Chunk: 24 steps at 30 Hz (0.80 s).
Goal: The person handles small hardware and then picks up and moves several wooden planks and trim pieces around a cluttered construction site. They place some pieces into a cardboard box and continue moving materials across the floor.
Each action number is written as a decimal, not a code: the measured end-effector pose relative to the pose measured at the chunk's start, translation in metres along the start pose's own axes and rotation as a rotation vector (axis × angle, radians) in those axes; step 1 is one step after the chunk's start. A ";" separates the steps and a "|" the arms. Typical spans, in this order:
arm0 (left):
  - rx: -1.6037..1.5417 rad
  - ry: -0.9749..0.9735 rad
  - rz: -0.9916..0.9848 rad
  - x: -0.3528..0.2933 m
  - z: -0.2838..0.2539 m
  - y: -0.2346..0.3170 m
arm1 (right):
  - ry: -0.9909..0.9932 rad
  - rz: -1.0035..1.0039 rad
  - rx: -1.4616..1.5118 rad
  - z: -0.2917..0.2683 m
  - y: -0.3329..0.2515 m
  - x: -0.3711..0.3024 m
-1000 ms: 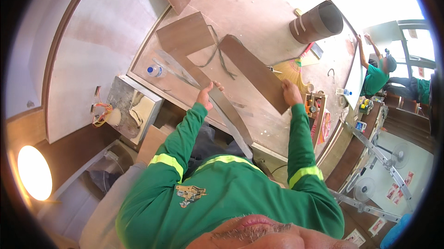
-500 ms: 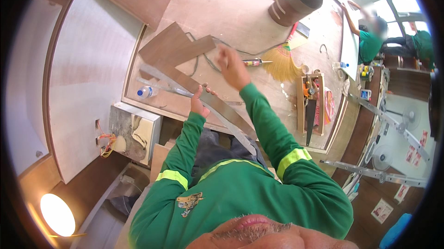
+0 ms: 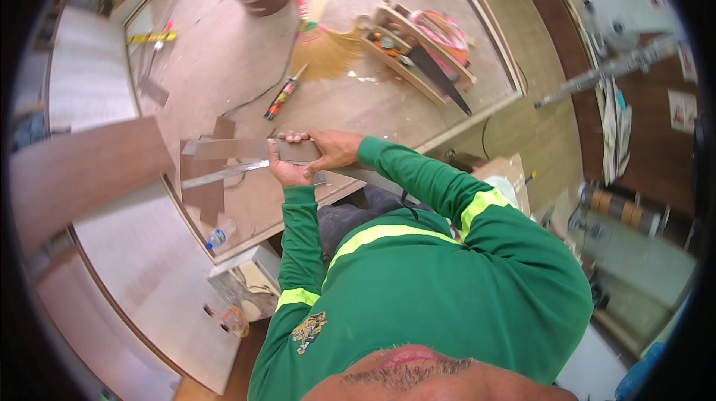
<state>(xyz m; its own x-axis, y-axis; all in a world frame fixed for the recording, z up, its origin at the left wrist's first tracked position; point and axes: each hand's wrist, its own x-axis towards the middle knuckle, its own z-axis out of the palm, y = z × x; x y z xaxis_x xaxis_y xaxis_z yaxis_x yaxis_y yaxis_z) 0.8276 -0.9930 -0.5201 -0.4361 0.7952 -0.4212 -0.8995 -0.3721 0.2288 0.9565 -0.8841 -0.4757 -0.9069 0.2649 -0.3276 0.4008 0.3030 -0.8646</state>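
At my far left a wide brown panel (image 3: 89,159) is showing beside the worktop (image 3: 339,106). Next, some flat brown offcuts (image 3: 201,196) are lying on that surface, and a clear water bottle (image 3: 218,238) is resting near its edge, just below them. Above the offcuts, a silvery metal strip (image 3: 220,175) is slanting toward my thumb; whether I am gripping it too, I cannot tell.

The narrow brown board (image 3: 231,149) is pointing leftward from my hands, over the offcuts and in front of me. My left hand (image 3: 289,166) is closing around it, thumb on the near side, fingertips curling over the far edge. Beyond, a sealant cartridge (image 3: 286,97) and a straw broom (image 3: 324,47) are lying well apart from my grip. My right hand (image 3: 335,149) is pinching the board's right end, just beside the left.

I judge that I am handling and steadying this piece; the next move is calling for a firm, even hold and care with the metal strip's edge. Farther right, a wooden toolbox (image 3: 399,65) is sitting with a handsaw (image 3: 441,79) jutting from it.
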 end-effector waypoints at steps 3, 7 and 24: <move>0.089 -0.049 -0.061 0.005 0.028 -0.022 | 0.072 0.092 -0.002 -0.018 0.003 -0.031; 0.303 -0.078 -0.118 0.002 0.070 -0.042 | 0.220 0.141 0.013 -0.030 -0.013 -0.070; 0.270 -0.112 0.088 -0.039 0.061 -0.065 | 0.239 -0.145 -0.230 -0.021 0.009 -0.124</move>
<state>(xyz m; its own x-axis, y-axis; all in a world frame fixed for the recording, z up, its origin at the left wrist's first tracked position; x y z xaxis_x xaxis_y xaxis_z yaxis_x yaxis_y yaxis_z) 0.9045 -0.9708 -0.4653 -0.4932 0.8190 -0.2932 -0.8124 -0.3131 0.4919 1.0752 -0.8948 -0.4354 -0.9113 0.4027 -0.0863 0.3139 0.5435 -0.7785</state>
